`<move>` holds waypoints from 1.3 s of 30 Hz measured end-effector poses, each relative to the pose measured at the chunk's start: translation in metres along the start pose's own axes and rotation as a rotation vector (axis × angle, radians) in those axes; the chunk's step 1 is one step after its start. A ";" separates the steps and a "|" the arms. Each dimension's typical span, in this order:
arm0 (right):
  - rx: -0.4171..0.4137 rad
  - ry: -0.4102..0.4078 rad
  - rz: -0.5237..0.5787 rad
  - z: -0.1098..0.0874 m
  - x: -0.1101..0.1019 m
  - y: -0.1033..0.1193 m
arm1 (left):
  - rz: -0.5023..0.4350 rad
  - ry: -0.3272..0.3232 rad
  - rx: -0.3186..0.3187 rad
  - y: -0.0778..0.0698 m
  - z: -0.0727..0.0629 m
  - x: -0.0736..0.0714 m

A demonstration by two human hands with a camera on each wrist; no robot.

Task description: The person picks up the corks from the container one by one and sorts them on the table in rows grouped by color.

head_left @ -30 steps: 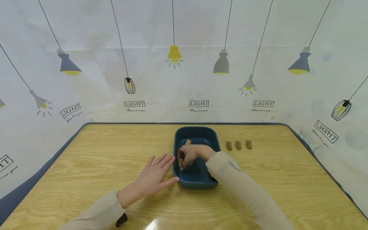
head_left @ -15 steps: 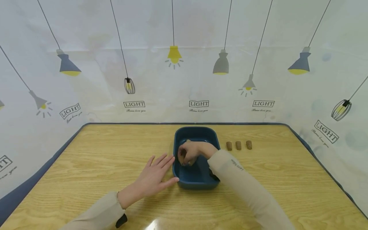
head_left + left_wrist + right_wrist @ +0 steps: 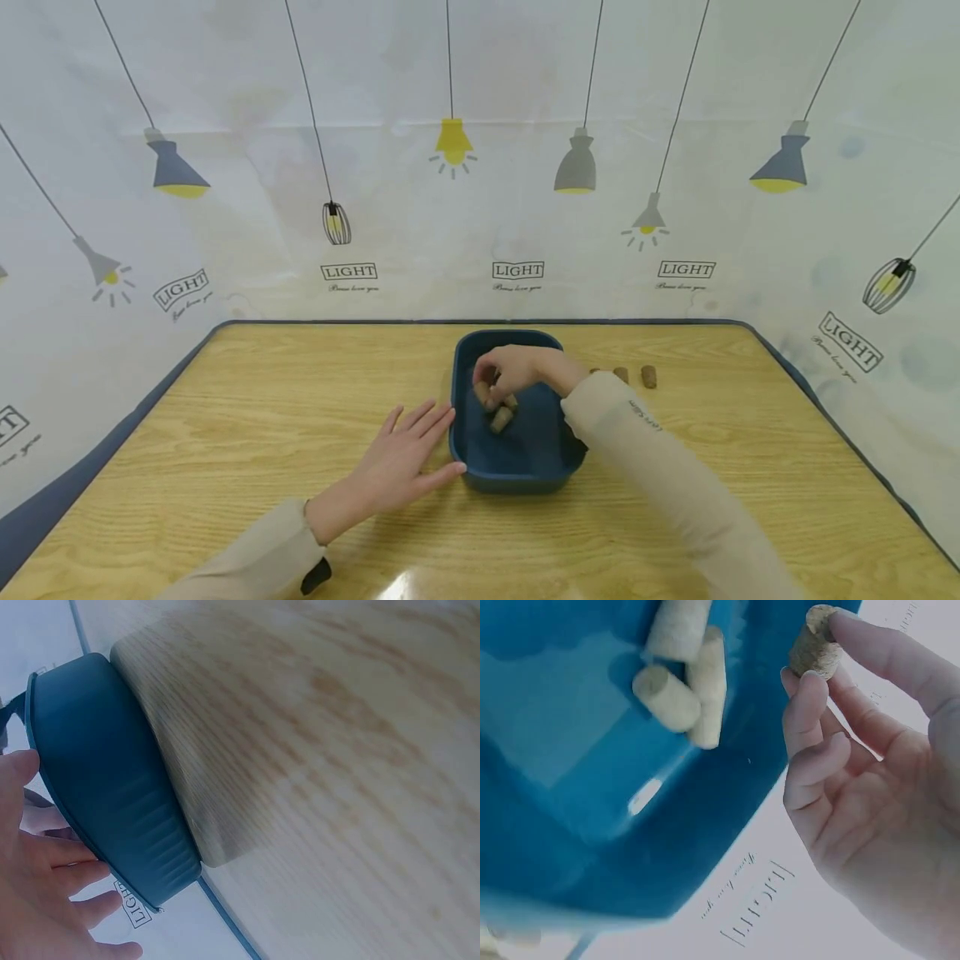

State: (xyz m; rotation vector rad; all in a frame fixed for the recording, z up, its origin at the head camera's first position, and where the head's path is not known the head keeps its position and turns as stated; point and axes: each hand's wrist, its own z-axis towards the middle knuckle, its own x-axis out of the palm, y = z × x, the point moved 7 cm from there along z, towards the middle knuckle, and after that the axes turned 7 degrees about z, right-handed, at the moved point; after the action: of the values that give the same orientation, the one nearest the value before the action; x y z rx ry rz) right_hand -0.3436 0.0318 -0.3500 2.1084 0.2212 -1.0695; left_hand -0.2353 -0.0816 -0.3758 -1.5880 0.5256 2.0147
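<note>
Between thumb and fingertips, my right hand point(image 3: 513, 371) pinches a tapered cork point(image 3: 815, 645) above the inside of a dark blue bin point(image 3: 517, 482). Below it lie loose corks on the bin floor, three of them visible in the right wrist view: a pale cork point(image 3: 679, 630), a long cork point(image 3: 707, 690) and a short cork point(image 3: 666, 699). In the head view the hand partly covers this pile. My left hand point(image 3: 397, 458) is spread flat, its fingertips and thumb touching the bin's left side. The left wrist view shows those fingers along the bin's rim point(image 3: 71, 817).
Right of the bin, a cork point(image 3: 648, 377) stands on the wooden table point(image 3: 262, 400). Two more corks beside it are partly hidden by my right sleeve point(image 3: 637, 433). A printed backdrop point(image 3: 420, 225) rises behind the table and along its sides.
My right hand has lifted and moved toward the back and right, with a cork between its fingers. The corks beneath it have come into sight. My left hand has stayed in place.
</note>
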 end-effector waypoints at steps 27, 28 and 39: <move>-0.067 -0.228 0.176 -0.100 -0.033 -0.059 | -0.002 0.012 -0.002 -0.001 0.000 0.000; -0.071 -0.234 0.185 -0.103 -0.034 -0.062 | -0.001 0.013 -0.003 0.000 0.000 0.001; -0.131 -0.330 0.114 -0.137 -0.038 -0.099 | -0.019 0.007 -0.002 0.000 0.000 -0.001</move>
State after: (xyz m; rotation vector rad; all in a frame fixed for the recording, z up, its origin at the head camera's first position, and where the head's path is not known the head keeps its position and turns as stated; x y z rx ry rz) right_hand -0.3275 0.2022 -0.3246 1.7760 0.0103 -1.2769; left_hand -0.2345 -0.0817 -0.3746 -1.5958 0.5092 1.9977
